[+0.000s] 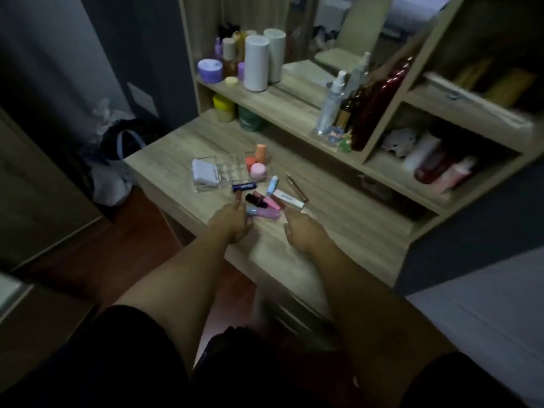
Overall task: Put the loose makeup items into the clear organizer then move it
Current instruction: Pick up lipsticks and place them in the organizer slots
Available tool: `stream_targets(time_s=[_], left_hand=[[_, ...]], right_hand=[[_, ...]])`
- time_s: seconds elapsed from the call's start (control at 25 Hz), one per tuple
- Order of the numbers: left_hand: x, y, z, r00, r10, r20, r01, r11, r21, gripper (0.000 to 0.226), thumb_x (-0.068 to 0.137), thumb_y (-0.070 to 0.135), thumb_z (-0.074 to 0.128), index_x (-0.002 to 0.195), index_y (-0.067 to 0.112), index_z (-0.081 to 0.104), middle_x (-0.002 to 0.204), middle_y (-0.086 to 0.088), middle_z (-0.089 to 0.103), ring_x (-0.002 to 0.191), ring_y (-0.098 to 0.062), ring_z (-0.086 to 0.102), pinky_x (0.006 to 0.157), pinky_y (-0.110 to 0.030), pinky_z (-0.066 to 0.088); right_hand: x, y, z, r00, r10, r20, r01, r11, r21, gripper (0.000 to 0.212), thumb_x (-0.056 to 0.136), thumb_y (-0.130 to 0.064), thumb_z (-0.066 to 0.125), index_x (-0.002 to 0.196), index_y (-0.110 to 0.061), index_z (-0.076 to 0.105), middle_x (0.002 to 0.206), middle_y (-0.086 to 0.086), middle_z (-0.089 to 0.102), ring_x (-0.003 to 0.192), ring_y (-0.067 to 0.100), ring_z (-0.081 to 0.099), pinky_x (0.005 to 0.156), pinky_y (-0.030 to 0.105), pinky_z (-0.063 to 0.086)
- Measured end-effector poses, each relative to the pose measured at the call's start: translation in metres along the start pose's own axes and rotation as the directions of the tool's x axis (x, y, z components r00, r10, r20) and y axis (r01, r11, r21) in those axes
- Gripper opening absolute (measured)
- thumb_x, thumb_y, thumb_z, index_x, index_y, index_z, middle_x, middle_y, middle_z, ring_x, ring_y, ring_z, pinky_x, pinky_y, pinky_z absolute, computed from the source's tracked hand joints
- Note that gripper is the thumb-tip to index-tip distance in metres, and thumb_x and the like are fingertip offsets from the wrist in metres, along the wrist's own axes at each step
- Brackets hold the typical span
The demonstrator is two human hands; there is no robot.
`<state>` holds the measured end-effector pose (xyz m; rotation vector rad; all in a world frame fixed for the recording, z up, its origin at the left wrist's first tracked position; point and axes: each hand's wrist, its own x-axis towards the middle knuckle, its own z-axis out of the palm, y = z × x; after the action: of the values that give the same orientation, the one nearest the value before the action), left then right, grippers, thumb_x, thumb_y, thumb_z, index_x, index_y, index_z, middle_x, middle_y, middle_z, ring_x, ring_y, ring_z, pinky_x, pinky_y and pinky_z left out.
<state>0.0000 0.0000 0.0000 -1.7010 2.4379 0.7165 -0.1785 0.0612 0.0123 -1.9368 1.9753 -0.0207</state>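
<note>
A clear organizer [226, 167] stands on the wooden desk [338, 219], holding a pale blue case [204, 173], an orange tube [260, 153] and a pink jar [258, 169]. Loose items lie in front of it: a dark blue tube [244, 186], a black lipstick [256, 200], a pink tube [265, 213], a light blue tube [272, 185], a white tube [290, 198] and a thin brown pencil [297, 187]. My left hand [232, 222] rests just left of the pile, fingers curled, index finger pointing out. My right hand [303, 228] is just right of it, likewise curled and empty.
A shelf [282, 104] behind holds white cylinders [256, 63], a purple jar [209, 70], spray bottles [332, 101] and dark red bottles [376, 104]. Yellow and green jars [225, 107] sit under it. Side cubbies are at right. Bags lie on the floor at left. A bed edge is at lower right.
</note>
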Motion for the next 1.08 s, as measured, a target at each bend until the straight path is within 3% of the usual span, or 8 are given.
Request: stream_targets(time_s=[0.12,0.24,0.44,0.56,0.88,1.08], left_hand=[[0.019,-0.020,0.005,0.998,0.012,-0.065,-0.018,0.996,-0.088,0.041,0.095,0.021,0.043,0.130,0.001,0.046,0.133,-0.024,0.051,0.119,-0.041,0.049,0.101,-0.043,0.043],[0.037,-0.026,0.010,0.993,-0.002,-0.118,-0.016,0.988,-0.154,0.029,0.094,0.015,0.046,0.115,-0.002,0.056,0.117,-0.027,0.061,0.106,-0.040,0.056,0.091,-0.042,0.044],[0.064,-0.025,0.016,0.954,-0.210,-0.213,0.124,0.926,-0.357,0.021,0.090,0.014,0.055,0.104,-0.001,0.059,0.106,-0.026,0.062,0.095,-0.039,0.059,0.080,-0.041,0.047],[0.071,-0.023,0.019,0.924,-0.320,-0.208,0.202,0.873,-0.443,0.019,0.086,0.016,0.061,0.097,0.000,0.059,0.101,-0.024,0.065,0.091,-0.038,0.061,0.078,-0.039,0.048],[0.069,-0.010,0.020,0.846,-0.506,-0.171,0.333,0.750,-0.571,0.027,0.082,0.012,0.065,0.107,0.002,0.060,0.107,-0.020,0.069,0.099,-0.035,0.063,0.085,-0.039,0.049],[0.064,-0.004,0.005,0.785,-0.566,-0.253,0.268,0.678,-0.684,0.039,0.083,0.024,0.069,0.114,0.002,0.061,0.098,-0.019,0.072,0.094,-0.028,0.065,0.088,-0.035,0.050]], right_hand=[[0.033,-0.004,0.014,0.997,0.024,-0.067,-0.019,0.996,0.082,0.047,0.095,-0.006,0.040,0.142,-0.007,0.035,0.146,0.011,0.042,0.132,0.026,0.043,0.111,0.037,0.037],[0.056,0.002,0.029,0.992,0.074,-0.101,-0.066,0.995,0.081,0.046,0.095,-0.004,0.043,0.140,-0.007,0.038,0.143,0.012,0.046,0.133,0.023,0.042,0.114,0.031,0.030],[0.083,0.025,0.036,0.970,0.209,-0.123,-0.191,0.971,0.141,0.040,0.091,-0.005,0.051,0.131,-0.007,0.047,0.135,0.014,0.051,0.126,0.028,0.048,0.107,0.037,0.042],[0.084,0.033,0.039,0.975,0.200,-0.098,-0.188,0.974,0.125,0.035,0.093,-0.009,0.052,0.127,-0.008,0.050,0.131,0.015,0.055,0.120,0.028,0.055,0.103,0.039,0.047],[0.080,0.046,0.029,0.991,0.125,-0.054,-0.117,0.983,0.142,0.032,0.093,-0.014,0.053,0.124,-0.011,0.056,0.122,0.012,0.061,0.114,0.027,0.058,0.098,0.039,0.050],[0.091,0.032,0.012,0.985,0.046,-0.169,0.038,0.885,0.465,0.034,0.091,-0.019,0.057,0.125,-0.015,0.056,0.110,0.005,0.064,0.092,0.012,0.061,0.083,0.031,0.056]])
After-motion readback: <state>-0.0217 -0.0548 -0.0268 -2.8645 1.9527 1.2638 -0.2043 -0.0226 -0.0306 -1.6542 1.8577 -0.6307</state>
